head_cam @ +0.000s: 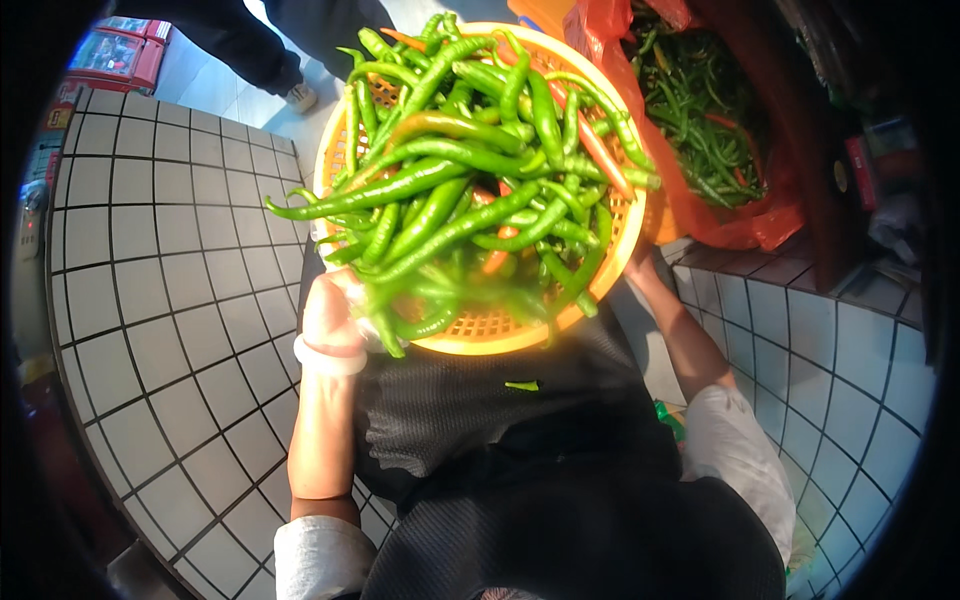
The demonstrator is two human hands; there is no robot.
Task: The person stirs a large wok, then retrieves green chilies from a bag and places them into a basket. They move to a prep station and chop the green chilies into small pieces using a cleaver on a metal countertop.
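Note:
A round yellow-orange plastic basket (634, 247), heaped with long green chili peppers (450, 161) and a few orange-red ones (596, 150), is held up above my lap. My left hand (331, 306) grips its lower left side; a pale bangle circles that wrist. Clear crinkled plastic (369, 319) shows beside the fingers. At the basket's right side is my right hand (639, 261), its fingers mostly hidden behind the rim. Several peppers hang over the edge, and those near the front look blurred. A small green pepper piece (523, 385) lies on the dark apron (480, 420).
A red plastic bag (750, 231) holding more green chilies (697, 135) stands on a tiled ledge (780, 268) to the right. White-tiled counter (180, 247) runs along the left. Another person's legs (232, 45) and shoe (301, 97) are beyond the basket.

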